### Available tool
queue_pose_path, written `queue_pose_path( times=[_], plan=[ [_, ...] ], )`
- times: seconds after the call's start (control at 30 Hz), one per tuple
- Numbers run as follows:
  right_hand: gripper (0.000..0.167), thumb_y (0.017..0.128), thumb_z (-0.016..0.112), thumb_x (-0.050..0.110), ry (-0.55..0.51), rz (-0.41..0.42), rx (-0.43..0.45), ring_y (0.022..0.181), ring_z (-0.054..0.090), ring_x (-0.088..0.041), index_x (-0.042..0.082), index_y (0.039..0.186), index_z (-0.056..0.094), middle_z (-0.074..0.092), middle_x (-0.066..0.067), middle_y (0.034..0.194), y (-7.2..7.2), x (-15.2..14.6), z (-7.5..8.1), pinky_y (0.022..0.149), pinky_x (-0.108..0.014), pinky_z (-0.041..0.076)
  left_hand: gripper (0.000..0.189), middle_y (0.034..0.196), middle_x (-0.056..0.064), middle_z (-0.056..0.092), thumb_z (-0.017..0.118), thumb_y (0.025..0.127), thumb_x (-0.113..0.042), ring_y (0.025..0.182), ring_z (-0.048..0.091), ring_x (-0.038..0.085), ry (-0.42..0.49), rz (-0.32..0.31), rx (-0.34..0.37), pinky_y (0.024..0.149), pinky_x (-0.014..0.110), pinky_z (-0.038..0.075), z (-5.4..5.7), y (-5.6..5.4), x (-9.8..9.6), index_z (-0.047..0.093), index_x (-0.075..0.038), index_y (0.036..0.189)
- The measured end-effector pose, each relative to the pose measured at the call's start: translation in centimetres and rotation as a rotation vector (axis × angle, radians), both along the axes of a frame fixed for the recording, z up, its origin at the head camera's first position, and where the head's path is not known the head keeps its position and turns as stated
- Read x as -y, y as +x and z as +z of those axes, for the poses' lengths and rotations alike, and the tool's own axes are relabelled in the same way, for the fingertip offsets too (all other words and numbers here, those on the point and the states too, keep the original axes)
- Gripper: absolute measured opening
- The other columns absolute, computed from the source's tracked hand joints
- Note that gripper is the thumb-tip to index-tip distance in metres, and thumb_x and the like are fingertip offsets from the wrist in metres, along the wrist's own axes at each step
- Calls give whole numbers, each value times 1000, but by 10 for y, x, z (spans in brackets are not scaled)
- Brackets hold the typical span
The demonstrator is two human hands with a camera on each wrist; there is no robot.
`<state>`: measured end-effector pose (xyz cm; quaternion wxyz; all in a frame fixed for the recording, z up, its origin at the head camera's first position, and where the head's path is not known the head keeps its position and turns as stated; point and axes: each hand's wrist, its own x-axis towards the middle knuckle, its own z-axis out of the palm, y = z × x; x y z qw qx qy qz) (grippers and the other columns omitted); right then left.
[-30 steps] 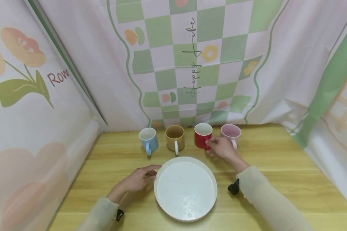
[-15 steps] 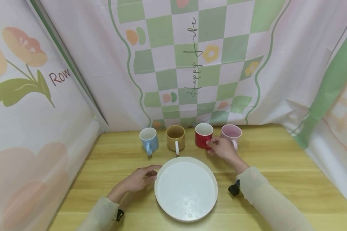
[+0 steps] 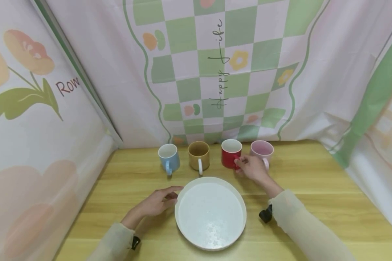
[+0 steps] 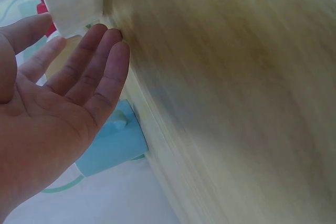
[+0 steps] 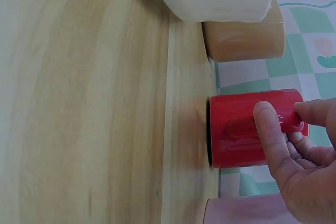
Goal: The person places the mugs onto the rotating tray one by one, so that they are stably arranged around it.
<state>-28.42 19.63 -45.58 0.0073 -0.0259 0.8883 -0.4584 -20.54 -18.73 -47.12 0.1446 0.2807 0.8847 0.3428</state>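
My right hand (image 3: 253,169) pinches the handle of a red mug (image 3: 228,159) between thumb and fingers. In the right wrist view the thumb lies along one side of the red handle (image 5: 244,127), and the mug stands upright with a white interior seen from the head. A round white tray (image 3: 209,214) with a low rim lies in front of the mugs. At its left rim is my left hand (image 3: 156,202), fingers extended and slightly bent. Seen from the left wrist, the left palm (image 4: 47,108) holds nothing, and its fingertips are close by the tray's side (image 4: 73,3).
A light blue mug (image 3: 170,162) and a mustard-brown mug (image 3: 196,159) with a white handle stand left of the red one. A pink mug (image 3: 262,148) stands to its right, partly behind my hand. A printed curtain (image 3: 209,83) hangs behind the wooden table (image 3: 307,181).
The head view has shifted very slightly, so everything sits a little further right. The hands, mugs and tray otherwise keep their places; the right hand stays at the red mug's handle.
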Motion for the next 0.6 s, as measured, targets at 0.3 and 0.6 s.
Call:
queue_pose_path(
  times=[0.3, 0.6],
  plan=[
    [23, 102, 57, 18, 8, 22, -61, 81, 75, -35, -4, 97, 63, 74, -24, 90, 6, -3, 1, 68, -35, 62, 47, 120, 10, 69, 51, 105, -22, 113, 65, 26, 12, -6, 2, 99, 42, 55, 0, 0, 1, 44, -15, 150],
    [22, 101, 58, 21, 90, 46, -132, 71, 73, -21, 2, 92, 64, 75, -13, 79, 13, -6, 4, 60, -23, 53, 46, 121, 8, 69, 50, 105, -23, 114, 64, 24, 14, -5, 23, 100, 42, 53, -2, -2, 2, 44, -15, 150]
  ],
)
